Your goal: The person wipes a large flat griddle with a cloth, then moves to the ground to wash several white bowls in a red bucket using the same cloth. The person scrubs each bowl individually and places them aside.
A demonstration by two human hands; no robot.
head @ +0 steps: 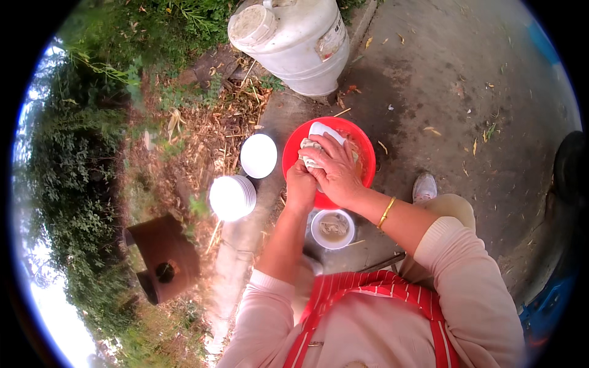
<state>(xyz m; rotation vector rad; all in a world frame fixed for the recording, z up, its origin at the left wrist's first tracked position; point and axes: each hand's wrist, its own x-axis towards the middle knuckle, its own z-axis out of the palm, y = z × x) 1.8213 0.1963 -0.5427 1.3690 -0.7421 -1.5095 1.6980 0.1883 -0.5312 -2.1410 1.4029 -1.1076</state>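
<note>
Over a red plastic basin on the ground, my two hands work close together. My left hand is curled at the near left edge of a white bowl, which is tilted and mostly covered by my hands. Spread across the bowl, my right hand presses a wet, whitish cloth under its fingers. Murky water shows in the basin at the right. Just below the basin stands a small white tub with cloudy liquid and a crumpled greyish cloth in it.
To the left are a single white bowl and a stack of white bowls. A large white plastic drum stands beyond the basin. A rusty metal stove-like object sits among dry leaves. Concrete paving extends right.
</note>
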